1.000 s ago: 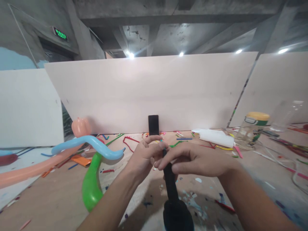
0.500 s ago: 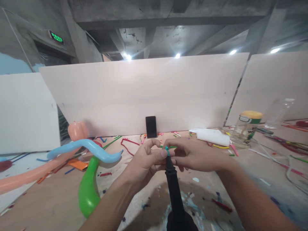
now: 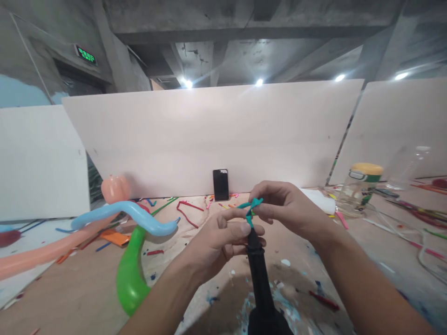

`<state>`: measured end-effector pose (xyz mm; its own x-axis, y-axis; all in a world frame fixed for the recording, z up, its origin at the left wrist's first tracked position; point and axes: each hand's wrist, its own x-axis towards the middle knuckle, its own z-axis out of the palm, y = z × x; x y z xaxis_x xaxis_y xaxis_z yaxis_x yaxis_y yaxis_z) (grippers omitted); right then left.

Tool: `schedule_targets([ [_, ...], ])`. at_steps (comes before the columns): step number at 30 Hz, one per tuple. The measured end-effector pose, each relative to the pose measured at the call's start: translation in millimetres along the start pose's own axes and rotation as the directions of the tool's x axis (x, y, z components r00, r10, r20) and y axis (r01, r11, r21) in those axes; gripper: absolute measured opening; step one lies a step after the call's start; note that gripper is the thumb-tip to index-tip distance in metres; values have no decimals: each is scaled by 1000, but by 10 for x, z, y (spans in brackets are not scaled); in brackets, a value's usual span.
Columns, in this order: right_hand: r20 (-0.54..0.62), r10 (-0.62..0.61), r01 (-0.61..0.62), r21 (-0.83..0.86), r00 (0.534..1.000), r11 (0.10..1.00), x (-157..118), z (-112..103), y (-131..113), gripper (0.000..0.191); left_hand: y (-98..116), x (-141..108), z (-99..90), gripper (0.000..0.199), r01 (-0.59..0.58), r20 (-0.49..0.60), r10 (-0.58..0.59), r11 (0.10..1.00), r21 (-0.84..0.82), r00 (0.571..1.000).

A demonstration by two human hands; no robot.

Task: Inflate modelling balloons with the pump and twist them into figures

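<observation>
A black pump (image 3: 260, 279) rises from the bottom edge, its narrow nozzle pointing away from me. Around the nozzle tip sits a teal balloon (image 3: 249, 219), uninflated, with a loose twisted part above it. My left hand (image 3: 226, 232) is closed on the balloon at the nozzle, thumb on the near side and fingers behind. Just above and to the right, my right hand (image 3: 279, 204) pinches the raised teal part between thumb and index finger.
An inflated green balloon (image 3: 131, 279), a light blue one (image 3: 139, 216) and a peach one (image 3: 70, 244) lie left. A phone (image 3: 221, 184) leans on the white panel (image 3: 209, 135). Right are a white roll (image 3: 319, 201) and a yellow-lidded bottle (image 3: 358, 188). Balloon scraps litter the table.
My right hand has moved up, off the nozzle, lifting part of the teal balloon. More teal shows now. The pump and my left hand appear slightly farther right.
</observation>
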<state>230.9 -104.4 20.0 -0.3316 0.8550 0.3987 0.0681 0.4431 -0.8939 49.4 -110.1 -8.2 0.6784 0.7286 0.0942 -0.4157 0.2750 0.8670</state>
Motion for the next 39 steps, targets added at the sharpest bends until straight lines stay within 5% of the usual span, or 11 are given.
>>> schedule_targets([
  [7,73,21,-21,4,997,1000,-52,2,-95,16,-7,-34,29,15,80,18,-79,996,-44,997],
  [12,-49,-82,78,-74,995,994,-53,64,-125,19,22,-69,21,11,115,76,-112,992,-46,991],
  [20,-53,-74,73,-33,996,997,-41,133,-111,22,32,-93,81,18,115,105,-109,992,-48,988],
  [29,-94,-81,69,-121,992,990,-54,187,-161,21,68,-97,188,19,106,-2,-106,994,31,994],
  [39,-40,1,1,55,999,999,-58,181,-147,20,-21,-118,321,32,43,-92,-44,999,-22,995],
])
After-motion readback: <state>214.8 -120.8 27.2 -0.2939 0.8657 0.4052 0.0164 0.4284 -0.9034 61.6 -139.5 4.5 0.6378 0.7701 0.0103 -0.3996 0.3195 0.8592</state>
